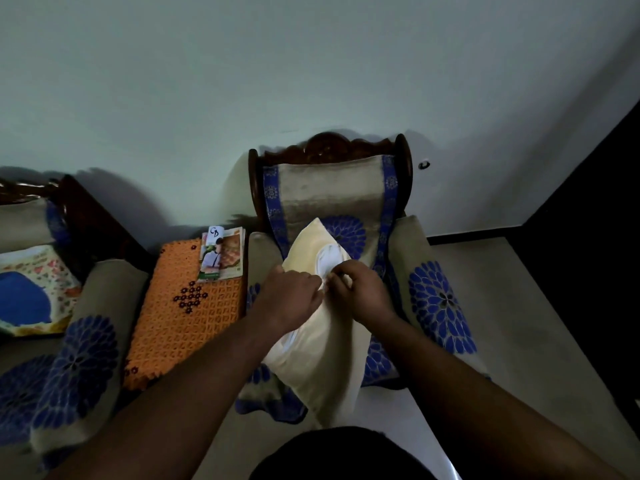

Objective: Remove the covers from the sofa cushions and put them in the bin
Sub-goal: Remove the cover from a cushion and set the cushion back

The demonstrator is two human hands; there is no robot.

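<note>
A cream cushion cover (pixel 322 362) with the white inner cushion (pixel 329 263) showing through its opening lies on the seat of a wooden armchair (pixel 332 147). My left hand (pixel 291 299) grips the cover's edge on the left of the opening. My right hand (pixel 360 292) pinches the cover's edge on the right of the opening, close against the left hand. A second cushion (pixel 31 289), blue with a floral border, lies on the sofa at the far left. No bin is in view.
An orange woven mat (pixel 183 320) covers a small table between sofa and armchair, with booklets (pixel 221 254) at its far end. Beige armrests with blue flower prints (pixel 440 306) flank the seat. A dark doorway (pixel 595 237) stands on the right.
</note>
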